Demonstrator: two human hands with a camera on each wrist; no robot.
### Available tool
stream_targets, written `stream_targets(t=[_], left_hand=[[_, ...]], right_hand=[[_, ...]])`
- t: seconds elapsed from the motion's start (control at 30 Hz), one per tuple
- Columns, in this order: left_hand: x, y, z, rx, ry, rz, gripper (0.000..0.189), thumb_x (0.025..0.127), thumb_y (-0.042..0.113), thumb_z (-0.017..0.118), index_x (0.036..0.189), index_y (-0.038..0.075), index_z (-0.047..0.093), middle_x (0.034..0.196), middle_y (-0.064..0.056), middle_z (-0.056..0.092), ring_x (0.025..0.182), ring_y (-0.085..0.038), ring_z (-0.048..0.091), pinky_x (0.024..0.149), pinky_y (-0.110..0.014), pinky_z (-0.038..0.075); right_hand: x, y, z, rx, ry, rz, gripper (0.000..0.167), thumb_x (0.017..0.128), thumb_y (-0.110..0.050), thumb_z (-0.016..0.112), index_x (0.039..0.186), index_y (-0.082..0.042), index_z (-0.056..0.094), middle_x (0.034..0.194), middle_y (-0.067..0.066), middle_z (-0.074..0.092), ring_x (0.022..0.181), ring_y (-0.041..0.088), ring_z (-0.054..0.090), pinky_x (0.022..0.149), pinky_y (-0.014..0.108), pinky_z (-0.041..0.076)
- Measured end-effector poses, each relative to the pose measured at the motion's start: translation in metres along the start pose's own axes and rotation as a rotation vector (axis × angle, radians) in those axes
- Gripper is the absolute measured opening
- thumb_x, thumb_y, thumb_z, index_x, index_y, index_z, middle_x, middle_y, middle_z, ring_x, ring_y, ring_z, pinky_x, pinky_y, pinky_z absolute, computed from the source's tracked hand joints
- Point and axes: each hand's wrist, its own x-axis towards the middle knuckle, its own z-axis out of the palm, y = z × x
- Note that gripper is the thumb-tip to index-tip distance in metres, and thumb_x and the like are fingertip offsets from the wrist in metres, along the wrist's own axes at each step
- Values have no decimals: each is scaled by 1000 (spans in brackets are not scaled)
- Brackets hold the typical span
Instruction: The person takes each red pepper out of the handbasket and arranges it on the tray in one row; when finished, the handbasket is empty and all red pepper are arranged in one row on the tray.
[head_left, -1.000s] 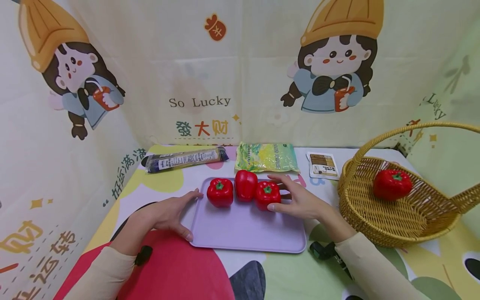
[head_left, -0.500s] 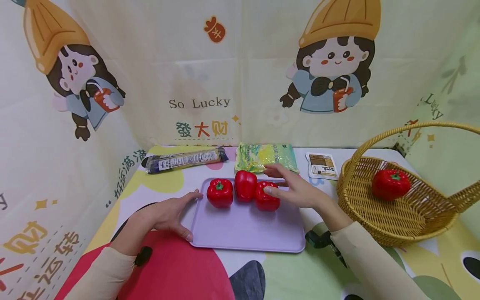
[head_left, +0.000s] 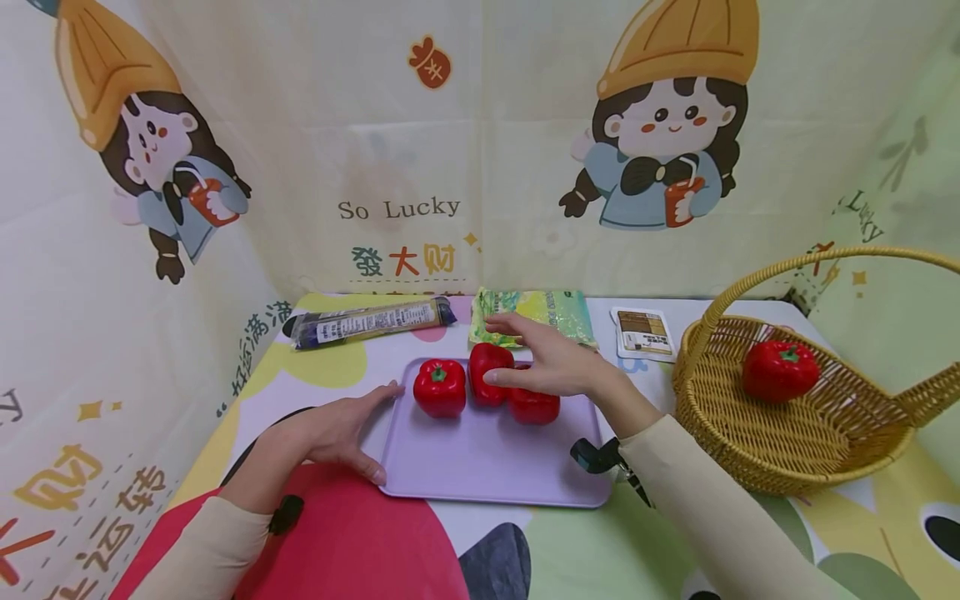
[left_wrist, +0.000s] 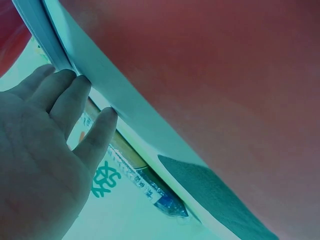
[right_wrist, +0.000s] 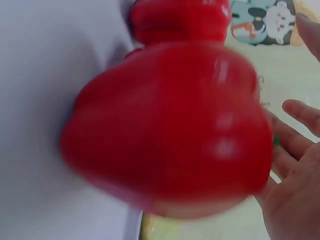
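Three red bell peppers stand along the far side of a lilac tray: a left pepper, a middle pepper and a right pepper. My left hand rests at the tray's left edge, thumb by the near corner; the left wrist view shows its straight fingers against the rim. Over the middle and right peppers hovers my right hand, fingers spread and holding nothing, partly hiding both. In the right wrist view a large pepper stands in front of the hand.
On the right is a wicker basket with a tall handle and one red pepper inside. Behind the tray lie a long clear packet, a green-yellow bag and a small white-brown sachet. A printed cloth hangs behind.
My right hand has let go of the right pepper, risen and moved left over the middle one. The left hand and the peppers stay in place.
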Motion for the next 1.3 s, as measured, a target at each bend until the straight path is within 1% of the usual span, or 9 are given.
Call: stream_targets(t=[0.13,0.27,0.37,0.47,0.77,1.0,1.1,1.2,1.3], left_hand=[[-1,0,0,4,-1,-6,130,63,56,95,164,16,24,161,-14,37,141,-35,42,114,-58,40],[-2,-1,0,16,-6,-5,128,64,56,94,164,18,25,166,-12,32,147,-36,37,115,-58,39],[-2,-1,-1,19,-11,-8,126,65,56,93,164,20,26,166,-11,32,146,-36,38,114,-57,40],[-3,-2,-2,16,-16,-12,125,65,55,94,164,21,27,165,-11,33,143,-34,40,112,-56,42],[-2,-4,-2,8,-17,-37,126,63,56,94,164,25,26,164,-9,35,139,-33,43,109,-55,45],[-2,-5,-1,15,-19,-21,126,64,56,93,165,23,25,164,-9,35,139,-32,43,110,-54,45],[-2,-5,-2,30,-12,-16,126,64,56,93,164,22,25,164,-10,35,139,-32,44,110,-54,44],[-3,-5,-2,36,-11,-13,125,65,56,93,164,21,25,165,-10,35,140,-33,43,111,-54,43],[-3,-5,-2,42,-14,8,125,66,56,93,164,17,25,165,-11,34,145,-34,40,115,-55,40]], right_hand=[[10,-11,7,-37,-10,-35,91,81,-47,84,156,-22,39,154,-1,48,145,25,44,108,55,48],[17,-21,15,-68,-21,-46,93,77,-44,88,154,-24,40,150,-4,51,138,20,49,100,47,55],[23,-28,21,-87,-40,-56,95,75,-42,91,154,-24,40,148,-4,51,135,20,50,96,44,57],[27,-34,27,-110,-56,-64,97,74,-42,92,154,-25,40,148,-3,52,135,21,50,97,43,57],[36,-40,45,-184,-101,-94,95,79,-36,90,157,-27,37,150,-1,49,138,21,47,99,37,55],[42,-42,55,-267,-146,-74,86,83,-31,87,154,-20,41,146,2,52,131,18,50,95,35,57],[46,-45,57,-286,-146,-78,83,82,-28,87,153,-20,44,145,2,53,131,18,51,93,35,58],[49,-47,60,-288,-133,-80,83,82,-30,87,152,-19,45,147,3,52,132,19,51,95,36,58],[52,-47,63,-295,-125,-74,83,83,-31,87,153,-20,43,149,2,51,133,19,50,97,37,57]])
